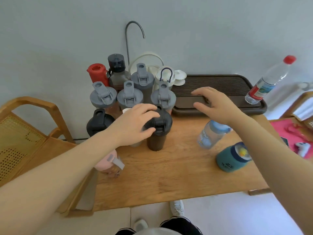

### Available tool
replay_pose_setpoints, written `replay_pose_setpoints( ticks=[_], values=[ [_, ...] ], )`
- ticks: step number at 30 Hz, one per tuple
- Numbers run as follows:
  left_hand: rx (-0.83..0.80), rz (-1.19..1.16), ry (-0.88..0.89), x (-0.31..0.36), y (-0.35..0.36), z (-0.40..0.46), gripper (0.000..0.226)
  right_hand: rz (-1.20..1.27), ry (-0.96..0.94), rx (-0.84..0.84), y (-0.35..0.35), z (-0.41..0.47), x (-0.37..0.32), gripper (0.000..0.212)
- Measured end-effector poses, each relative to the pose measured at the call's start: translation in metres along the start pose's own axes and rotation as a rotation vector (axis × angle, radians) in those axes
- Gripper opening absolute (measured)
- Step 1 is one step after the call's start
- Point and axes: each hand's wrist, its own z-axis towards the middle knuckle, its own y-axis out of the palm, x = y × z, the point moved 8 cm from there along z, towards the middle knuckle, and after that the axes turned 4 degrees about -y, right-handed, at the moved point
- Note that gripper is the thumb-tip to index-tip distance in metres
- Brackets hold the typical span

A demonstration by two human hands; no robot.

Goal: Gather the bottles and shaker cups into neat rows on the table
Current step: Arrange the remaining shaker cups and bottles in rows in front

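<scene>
- Gripping the lid of a black shaker cup, the left hand has its fingers curled over the cap from the left, thumb on the near side; the cup stands upright on the wooden table.
- Hovering above the near edge of the dark slatted tray, the right hand has its fingers spread apart and straight, holding nothing.
- Just behind the black cup stands a row of three grey-lidded shaker cups, close together, with a fourth grey-lidded cup behind them.
- At the back left are a red bottle and a dark-capped smoky bottle; a white bottle with a loop handle stands at the back right of the group.
- Another black shaker cup stands left of the left wrist, partly hidden by the arm.
- A pink bottle sits at the table's left edge, under the left forearm.
- A pale blue bottle and a teal-sleeved bottle stand apart from the group, under the right forearm.
- A clear water bottle with a red cap stands on the right end of the tray.
- A wooden chair with a woven seat is beside the table on the left.
</scene>
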Motion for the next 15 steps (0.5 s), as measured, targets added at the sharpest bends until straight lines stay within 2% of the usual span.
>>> replay_pose_setpoints(
  ticks=[4, 6, 8, 10, 12, 15],
  values=[
    [-0.003, -0.037, 0.119, 0.041, 0.014, 0.004, 0.047, -0.048, 0.350, 0.205, -0.017, -0.078, 0.059, 0.040],
    [0.000, -0.053, 0.159, 0.062, 0.023, 0.005, 0.047, -0.101, 0.528, 0.158, -0.003, -0.116, 0.083, 0.053],
    [0.005, -0.047, 0.187, 0.076, 0.031, 0.004, 0.047, -0.088, 0.651, 0.021, 0.021, -0.146, 0.101, 0.070],
    [0.021, -0.050, 0.190, 0.083, 0.035, 0.002, 0.040, -0.041, 0.666, -0.039, 0.041, -0.161, 0.110, 0.082],
    [0.044, -0.076, 0.143, 0.083, 0.037, 0.000, 0.034, -0.053, 0.664, -0.036, 0.047, -0.165, 0.117, 0.084],
    [0.056, -0.089, 0.032, 0.079, 0.040, -0.008, 0.035, -0.068, 0.700, -0.005, 0.046, -0.167, 0.125, 0.069]
  ],
)
